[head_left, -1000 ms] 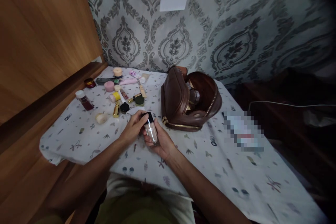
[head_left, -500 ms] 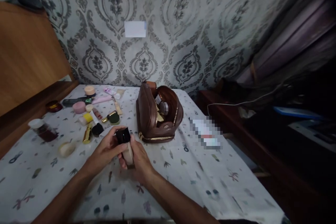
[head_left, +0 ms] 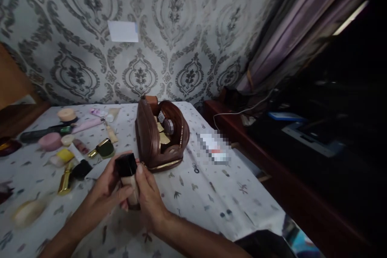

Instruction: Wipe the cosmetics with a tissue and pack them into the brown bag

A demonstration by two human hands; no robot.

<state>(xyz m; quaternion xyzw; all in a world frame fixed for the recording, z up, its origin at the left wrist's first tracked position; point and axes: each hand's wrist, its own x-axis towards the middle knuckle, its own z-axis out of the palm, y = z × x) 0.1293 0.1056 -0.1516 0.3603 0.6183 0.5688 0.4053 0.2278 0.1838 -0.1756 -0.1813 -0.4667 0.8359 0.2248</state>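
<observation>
Both hands hold a small bottle with a black cap and beige contents, upright just in front of the bag. My left hand wraps its left side, thumb across the front. The fingers of my right hand press against its right side. Behind them a brown bag stands unzipped; a round silver-lidded jar and gold-coloured items show inside. To the left lie a dark green bottle with a gold cap, a gold tube and a pink jar.
More cosmetics, including a peach-lidded jar and a pink tube, spread over the left of the patterned tablecloth. A blurred-out flat object lies right of the bag. A white cable crosses the dark red furniture beyond.
The camera view has turned to the right, so the bag, cosmetics and wall appear further left. Both hands still hold the black-capped bottle, which looks slightly nearer.
</observation>
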